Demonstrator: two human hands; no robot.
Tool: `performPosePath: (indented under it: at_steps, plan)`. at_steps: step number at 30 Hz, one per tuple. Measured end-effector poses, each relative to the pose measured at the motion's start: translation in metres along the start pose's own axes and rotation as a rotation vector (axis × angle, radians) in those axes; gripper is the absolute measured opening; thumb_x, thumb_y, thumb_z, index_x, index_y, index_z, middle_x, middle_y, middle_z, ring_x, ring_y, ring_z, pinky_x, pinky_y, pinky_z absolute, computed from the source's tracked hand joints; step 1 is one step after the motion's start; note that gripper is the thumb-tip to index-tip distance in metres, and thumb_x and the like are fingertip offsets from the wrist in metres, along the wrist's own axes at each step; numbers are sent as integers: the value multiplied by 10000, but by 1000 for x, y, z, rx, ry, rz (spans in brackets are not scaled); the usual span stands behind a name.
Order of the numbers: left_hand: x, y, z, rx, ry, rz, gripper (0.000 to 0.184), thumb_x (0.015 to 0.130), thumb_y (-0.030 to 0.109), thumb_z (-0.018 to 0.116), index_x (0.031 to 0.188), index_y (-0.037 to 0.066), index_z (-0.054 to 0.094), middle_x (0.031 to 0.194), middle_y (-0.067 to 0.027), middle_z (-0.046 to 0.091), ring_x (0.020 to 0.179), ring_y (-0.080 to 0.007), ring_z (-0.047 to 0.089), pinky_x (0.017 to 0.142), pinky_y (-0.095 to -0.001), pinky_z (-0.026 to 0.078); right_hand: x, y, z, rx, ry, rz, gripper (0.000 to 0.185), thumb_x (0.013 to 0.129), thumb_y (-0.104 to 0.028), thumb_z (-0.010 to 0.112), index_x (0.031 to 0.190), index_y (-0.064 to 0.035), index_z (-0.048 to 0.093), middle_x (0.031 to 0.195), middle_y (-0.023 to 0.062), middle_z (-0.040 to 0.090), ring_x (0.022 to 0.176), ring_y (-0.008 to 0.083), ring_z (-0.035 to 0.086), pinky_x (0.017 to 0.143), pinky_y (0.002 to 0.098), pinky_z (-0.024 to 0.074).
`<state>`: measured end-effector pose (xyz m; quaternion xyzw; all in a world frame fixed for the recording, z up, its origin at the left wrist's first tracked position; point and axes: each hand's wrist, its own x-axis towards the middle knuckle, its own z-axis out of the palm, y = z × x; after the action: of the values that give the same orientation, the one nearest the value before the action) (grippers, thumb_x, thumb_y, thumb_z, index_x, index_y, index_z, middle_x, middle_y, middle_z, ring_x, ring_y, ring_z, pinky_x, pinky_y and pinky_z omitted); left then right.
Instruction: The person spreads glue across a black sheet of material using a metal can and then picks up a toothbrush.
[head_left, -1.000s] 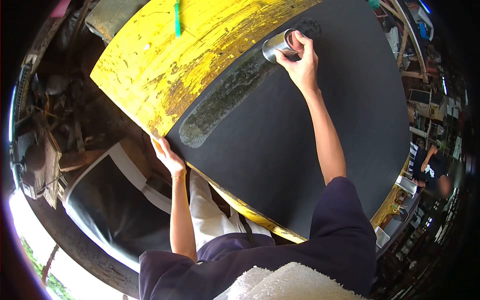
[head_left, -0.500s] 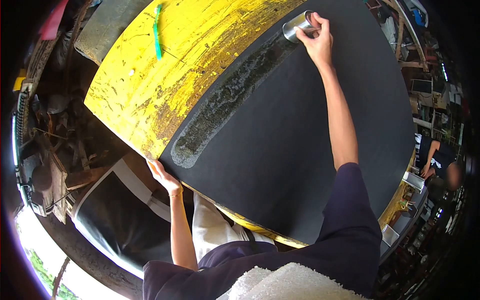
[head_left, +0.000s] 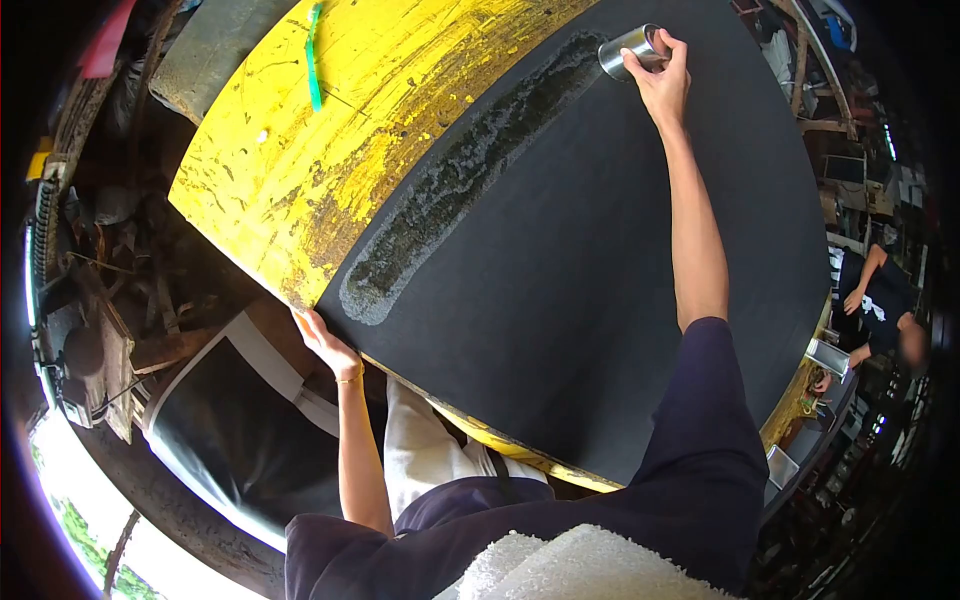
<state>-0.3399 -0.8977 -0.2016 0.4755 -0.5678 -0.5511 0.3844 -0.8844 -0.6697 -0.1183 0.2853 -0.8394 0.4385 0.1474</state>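
A black sheet [head_left: 560, 270] lies over a worn yellow tabletop [head_left: 270, 150]. Along the sheet's far left side runs a long strip of dark, grainy wet-looking material [head_left: 450, 185]. My right hand [head_left: 662, 85] grips a silver metal can [head_left: 618, 55] tilted on its side, just past the upper end of the strip. Against the table's near left corner rests my left hand [head_left: 328, 345], palm to the edge and fingers stretched out, holding nothing.
A green strip [head_left: 313, 60] lies on the yellow surface. At the right, another person [head_left: 880, 300] reaches toward a metal tin [head_left: 828, 356] near the table's edge. Below left is a rolled black sheet [head_left: 240, 440] beside wooden scraps [head_left: 115, 350].
My right hand has moved the can to the right, away from the strip. My left hand stays at the corner. The other person's arm now extends to the table's edge.
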Motion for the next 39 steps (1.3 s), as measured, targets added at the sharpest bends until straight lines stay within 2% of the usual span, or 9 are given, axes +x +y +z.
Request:
performPosePath:
  at_steps: [6, 15, 17, 19, 22, 27, 31, 37, 39]
  plan:
    - [-4, 9, -2, 56, -28, 34, 537, 1074, 288, 403, 1469, -76, 395, 1500, -161, 458, 1375, -238, 405, 1166, -355, 252, -38, -40, 5, 86, 13, 35, 651, 742, -185, 897, 1241, 13, 530, 1129, 197, 687, 987, 215, 684, 880, 343, 565]
    - [3, -5, -1, 32, -52, 50, 504, 1065, 277, 442, 1435, -65, 442, 1418, -116, 532, 1300, -170, 456, 1105, -299, 320, -101, -83, 11, 141, -26, -46, 615, 730, -126, 897, 1208, 11, 536, 1118, 192, 698, 974, 218, 698, 873, 352, 577]
    - [4, -3, 2, 36, -27, 58, 489, 1064, 273, 443, 1414, -68, 460, 1348, -98, 569, 1226, -159, 485, 1069, -294, 344, -123, -105, 11, 174, -62, 10, 617, 724, -118, 898, 1207, 16, 539, 1135, 191, 697, 1008, 234, 703, 902, 352, 571]
    - [0, 6, 12, 6, 28, 48, 446, 1067, 260, 443, 1372, -61, 494, 1116, -41, 591, 978, -126, 483, 927, -266, 380, -140, -115, 16, 130, -85, -152, 633, 760, -55, 864, 1267, 30, 494, 1159, 203, 670, 1047, 213, 669, 913, 348, 577]
    - [-1, 11, 12, -55, -8, 38, 368, 1068, 237, 451, 1303, -38, 520, 925, 25, 488, 842, -76, 396, 784, -232, 366, -169, -139, 24, 190, -92, -156, 603, 715, -85, 891, 1198, 31, 549, 1227, 223, 648, 1107, 272, 682, 944, 360, 566]
    - [-3, 20, 10, 1, -49, 5, 463, 1059, 200, 471, 1460, -27, 428, 1027, 33, 548, 808, -50, 389, 734, -200, 363, -211, -192, 33, 187, -132, -200, 599, 713, -74, 888, 1194, 37, 549, 1212, 223, 645, 1088, 288, 687, 919, 358, 581]
    - [-6, 27, 13, -40, -54, 16, 470, 1061, 242, 447, 1439, -37, 451, 1218, -48, 601, 1031, -115, 503, 934, -244, 395, -235, -221, 37, 207, -137, -239, 592, 712, -70, 887, 1185, 40, 549, 1228, 231, 628, 1065, 301, 689, 901, 353, 588]
    - [-4, 20, 15, -90, -32, 36, 397, 1065, 218, 469, 1397, 2, 480, 923, 40, 509, 806, -58, 407, 736, -212, 377, -270, -257, 45, 220, -153, -299, 599, 697, -87, 895, 1179, 6, 552, 1223, 207, 631, 1026, 313, 693, 869, 365, 589]
    - [-2, 17, 11, -86, -65, -1, 497, 1048, 244, 504, 1481, 19, 412, 1093, -48, 644, 887, -92, 526, 828, -238, 448, -281, -271, 49, 233, -161, -319, 595, 708, -83, 883, 1191, -6, 545, 1220, 204, 629, 1027, 319, 695, 838, 361, 610]
